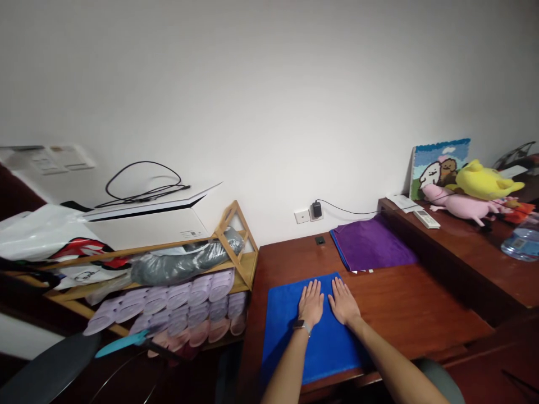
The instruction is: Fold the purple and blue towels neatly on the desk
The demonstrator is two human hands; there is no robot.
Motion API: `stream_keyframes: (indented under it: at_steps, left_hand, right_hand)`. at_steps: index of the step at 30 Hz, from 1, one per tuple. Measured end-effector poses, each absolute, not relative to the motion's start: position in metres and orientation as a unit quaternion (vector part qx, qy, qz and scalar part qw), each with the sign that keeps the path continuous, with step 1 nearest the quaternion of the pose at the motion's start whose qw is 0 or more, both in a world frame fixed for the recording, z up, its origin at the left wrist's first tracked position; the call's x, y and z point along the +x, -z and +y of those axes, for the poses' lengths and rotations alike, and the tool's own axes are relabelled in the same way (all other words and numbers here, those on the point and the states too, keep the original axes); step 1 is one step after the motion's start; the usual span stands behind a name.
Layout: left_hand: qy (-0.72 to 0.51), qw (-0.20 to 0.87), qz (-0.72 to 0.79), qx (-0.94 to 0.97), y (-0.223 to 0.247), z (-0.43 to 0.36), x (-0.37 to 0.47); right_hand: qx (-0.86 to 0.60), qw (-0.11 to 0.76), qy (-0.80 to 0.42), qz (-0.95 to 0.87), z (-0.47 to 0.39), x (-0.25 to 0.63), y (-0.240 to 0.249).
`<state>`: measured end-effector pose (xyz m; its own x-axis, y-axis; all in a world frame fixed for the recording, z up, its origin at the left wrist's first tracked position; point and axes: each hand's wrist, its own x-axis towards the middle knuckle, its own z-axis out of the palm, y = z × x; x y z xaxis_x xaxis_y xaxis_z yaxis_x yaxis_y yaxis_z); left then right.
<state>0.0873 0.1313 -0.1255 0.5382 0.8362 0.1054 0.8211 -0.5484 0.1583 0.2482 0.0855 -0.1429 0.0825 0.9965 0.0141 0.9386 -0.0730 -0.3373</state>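
A blue cloth (282,320) lies spread flat on the brown wooden desk (404,303). Both palms rest on it, side by side near its far edge. My left hand (311,303), with a watch on the wrist, is flat with its fingers stretched forward. Flat as well, my right hand (344,302) presses near the cloth's right edge, fingers pointing away from me. Neither hand holds anything. Beyond them, by the wall, a purple cloth (373,244) lies on the desk with a blue edge showing under its left side.
Left of the desk stands a wooden rack (248,269) with rows of slippers (181,297) and a white box (155,224) on top. At the right, a raised surface holds plush toys (484,179), a remote control (426,219) and a water bottle (522,242). A charger (316,210) sits in the wall socket.
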Motion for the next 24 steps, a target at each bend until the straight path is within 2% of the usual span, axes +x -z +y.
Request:
stream_keyframes:
  at_steps: [6, 12, 15, 18, 24]
  left_hand:
    - [-0.068, -0.007, 0.584, 0.809, 0.139, 0.156, -0.006]
    - [-0.058, -0.022, 0.602, 0.796, 0.136, 0.171, -0.072]
    - [-0.072, -0.034, 0.592, 0.802, 0.132, 0.169, -0.052]
    - [-0.116, -0.034, 0.530, 0.840, 0.129, 0.158, 0.004]
    - [-0.107, 0.030, 0.455, 0.884, 0.143, 0.138, 0.102]
  right_hand:
    - [-0.728, 0.133, -0.111, -0.663, 0.088, 0.249, 0.149]
    - [-0.728, 0.128, -0.111, -0.664, 0.086, 0.249, 0.147]
    - [-0.726, 0.132, -0.109, -0.667, 0.085, 0.248, 0.145]
    - [-0.725, 0.131, -0.106, -0.668, 0.086, 0.248, 0.144]
    - [-0.725, 0.121, -0.106, -0.670, 0.086, 0.250, 0.146]
